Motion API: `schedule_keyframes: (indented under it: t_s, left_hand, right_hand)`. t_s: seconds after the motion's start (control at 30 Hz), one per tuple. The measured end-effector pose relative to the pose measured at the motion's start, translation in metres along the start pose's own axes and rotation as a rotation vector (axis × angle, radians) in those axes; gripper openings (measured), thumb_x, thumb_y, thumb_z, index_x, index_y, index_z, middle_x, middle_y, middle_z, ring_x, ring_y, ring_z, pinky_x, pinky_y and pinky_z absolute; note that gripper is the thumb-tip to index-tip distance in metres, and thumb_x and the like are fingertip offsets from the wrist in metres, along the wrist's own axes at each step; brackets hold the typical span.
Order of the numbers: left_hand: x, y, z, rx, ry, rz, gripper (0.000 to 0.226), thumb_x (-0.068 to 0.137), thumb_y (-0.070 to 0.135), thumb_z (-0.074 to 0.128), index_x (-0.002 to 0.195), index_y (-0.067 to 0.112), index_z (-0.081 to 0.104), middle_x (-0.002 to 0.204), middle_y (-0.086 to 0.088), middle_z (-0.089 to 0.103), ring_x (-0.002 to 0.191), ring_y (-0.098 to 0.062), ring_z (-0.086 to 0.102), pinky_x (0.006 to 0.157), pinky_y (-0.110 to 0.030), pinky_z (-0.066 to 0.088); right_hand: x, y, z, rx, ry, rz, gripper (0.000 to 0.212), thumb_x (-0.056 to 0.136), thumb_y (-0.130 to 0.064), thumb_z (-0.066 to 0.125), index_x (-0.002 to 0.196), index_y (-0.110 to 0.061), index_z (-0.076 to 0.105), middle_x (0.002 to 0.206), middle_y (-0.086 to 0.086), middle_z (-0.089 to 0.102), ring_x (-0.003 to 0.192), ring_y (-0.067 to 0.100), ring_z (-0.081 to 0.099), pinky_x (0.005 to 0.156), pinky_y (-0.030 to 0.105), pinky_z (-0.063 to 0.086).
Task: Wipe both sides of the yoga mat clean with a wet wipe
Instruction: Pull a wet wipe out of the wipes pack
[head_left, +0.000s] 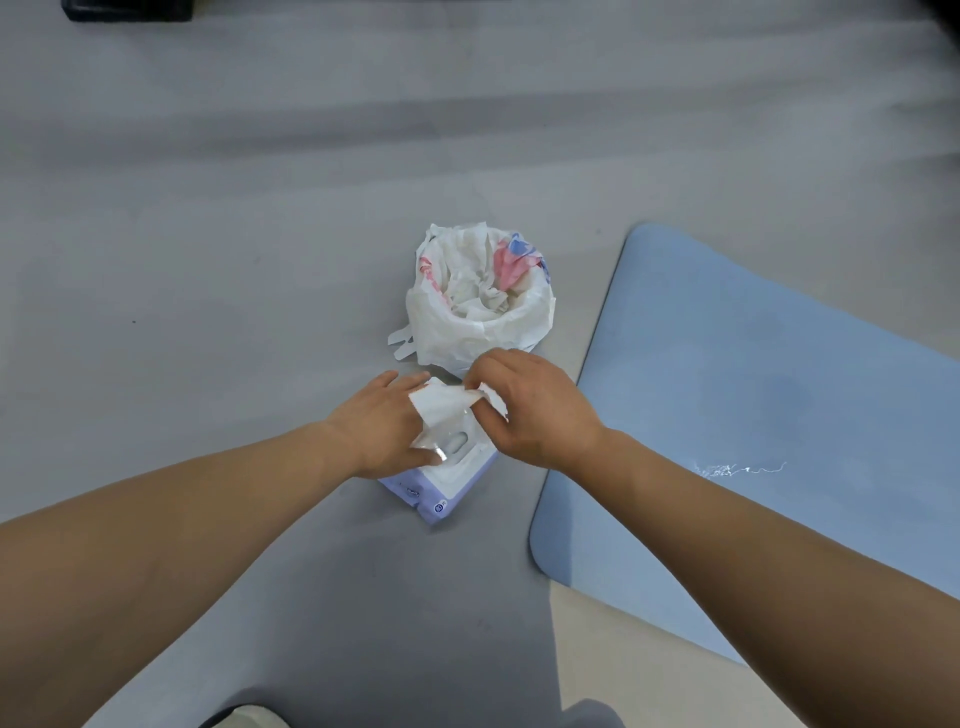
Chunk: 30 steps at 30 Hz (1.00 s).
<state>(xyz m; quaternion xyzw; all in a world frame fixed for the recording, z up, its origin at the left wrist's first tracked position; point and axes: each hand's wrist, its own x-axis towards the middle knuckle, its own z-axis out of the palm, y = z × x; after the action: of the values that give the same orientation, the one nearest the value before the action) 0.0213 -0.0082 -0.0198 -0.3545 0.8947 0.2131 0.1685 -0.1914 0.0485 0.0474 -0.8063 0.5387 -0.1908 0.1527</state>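
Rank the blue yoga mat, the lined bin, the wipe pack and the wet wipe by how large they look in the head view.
1. blue yoga mat, cropped by the frame
2. lined bin
3. wipe pack and wet wipe: unsure, both partly covered by hands

There is one view only, from a wide-angle camera worn on the person's head, looking forward and steeply down at the floor (208, 312). Both forearms enter from the bottom corners and meet near the middle, where the left hand (382, 428) and right hand (530, 410) lie close below the lens. The far floor bends toward the top edge, and the yoga mat (753, 389) runs off the right side.
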Motion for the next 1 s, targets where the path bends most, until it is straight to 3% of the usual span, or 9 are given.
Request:
schedule_keyframes:
  t_s: [0.1, 0.3, 0.37, 0.47, 0.63, 0.7, 0.83, 0.9, 1.0]
  left_hand:
    - [0.004, 0.005, -0.013, -0.129, 0.118, 0.024, 0.073, 0.078, 0.077, 0.053, 0.131, 0.027, 0.057, 0.127, 0.012, 0.057, 0.118, -0.014, 0.053, 0.1, -0.03, 0.039]
    - [0.022, 0.044, -0.088, -0.903, 0.359, -0.129, 0.04, 0.079, 0.051, 0.073, 0.113, 0.033, 0.067, 0.107, 0.016, 0.071, 0.098, -0.007, 0.067, 0.088, -0.035, 0.056]
    - [0.03, 0.057, -0.114, -1.09, 0.389, -0.125, 0.024, 0.085, 0.039, 0.075, 0.106, 0.027, 0.07, 0.098, 0.01, 0.074, 0.09, -0.012, 0.071, 0.08, -0.038, 0.059]
    - [0.036, 0.081, -0.152, -1.229, 0.456, -0.056, 0.008, 0.091, 0.027, 0.073, 0.094, 0.02, 0.072, 0.078, 0.017, 0.071, 0.07, -0.001, 0.064, 0.068, -0.019, 0.05]
    - [0.046, 0.11, -0.198, -1.258, 0.47, 0.003, 0.01, 0.092, 0.026, 0.072, 0.09, 0.016, 0.073, 0.077, 0.007, 0.069, 0.069, -0.009, 0.061, 0.067, -0.027, 0.047]
    - [0.045, 0.122, -0.213, -1.243, 0.47, 0.028, 0.011, 0.094, 0.024, 0.07, 0.09, 0.013, 0.071, 0.071, 0.011, 0.066, 0.06, -0.005, 0.056, 0.063, -0.023, 0.044]
    - [0.039, 0.151, -0.242, -1.258, 0.445, 0.073, 0.02, 0.098, 0.023, 0.064, 0.088, 0.005, 0.063, 0.053, 0.014, 0.054, 0.043, -0.002, 0.046, 0.048, -0.016, 0.039]
    - [0.036, 0.166, -0.252, -1.292, 0.427, 0.101, 0.023, 0.098, 0.025, 0.064, 0.087, 0.005, 0.062, 0.054, 0.011, 0.054, 0.041, -0.002, 0.044, 0.043, -0.014, 0.035]
    - [0.027, 0.186, -0.262, -1.32, 0.393, 0.134, 0.031, 0.096, 0.033, 0.066, 0.085, 0.004, 0.06, 0.064, 0.004, 0.057, 0.051, -0.008, 0.049, 0.051, -0.018, 0.04]
  right_hand:
    - [0.005, 0.005, -0.012, 0.202, 0.04, 0.292, 0.008, 0.084, -0.025, 0.065, 0.09, -0.02, 0.063, 0.087, -0.01, 0.066, 0.08, 0.01, 0.061, 0.071, 0.035, 0.053]
    - [0.023, 0.028, -0.062, 0.738, 0.14, 0.753, 0.015, 0.08, -0.021, 0.078, 0.083, -0.014, 0.065, 0.085, 0.001, 0.07, 0.069, 0.012, 0.064, 0.066, 0.03, 0.052]
    - [0.025, 0.031, -0.081, 0.81, 0.19, 0.787, 0.017, 0.08, -0.019, 0.079, 0.083, -0.012, 0.064, 0.086, 0.006, 0.07, 0.069, 0.015, 0.061, 0.065, 0.034, 0.051]
    - [0.024, 0.031, -0.107, 0.793, 0.251, 0.797, 0.018, 0.081, -0.022, 0.078, 0.083, -0.014, 0.062, 0.084, 0.007, 0.069, 0.064, 0.013, 0.057, 0.054, 0.027, 0.043]
    - [0.02, 0.031, -0.151, 0.638, 0.339, 0.767, 0.02, 0.082, -0.031, 0.076, 0.082, -0.019, 0.06, 0.059, -0.008, 0.056, 0.045, 0.008, 0.041, 0.041, 0.021, 0.033]
    - [0.014, 0.031, -0.167, 0.602, 0.379, 0.732, 0.02, 0.081, -0.032, 0.076, 0.079, -0.023, 0.057, 0.072, -0.007, 0.065, 0.054, 0.012, 0.049, 0.049, 0.025, 0.041]
    - [-0.006, 0.024, -0.195, 0.587, 0.337, 0.614, 0.024, 0.078, -0.027, 0.077, 0.078, -0.02, 0.054, 0.13, -0.019, 0.056, 0.117, 0.0, 0.053, 0.097, 0.026, 0.04]
    - [-0.016, 0.017, -0.21, 0.796, 0.333, 0.591, 0.027, 0.079, -0.029, 0.074, 0.077, -0.014, 0.052, 0.129, -0.015, 0.058, 0.119, 0.005, 0.054, 0.104, 0.033, 0.039]
    - [-0.033, 0.003, -0.235, 0.996, 0.431, 0.623, 0.022, 0.084, -0.029, 0.064, 0.082, -0.009, 0.055, 0.092, -0.001, 0.061, 0.091, 0.012, 0.055, 0.093, 0.036, 0.041]
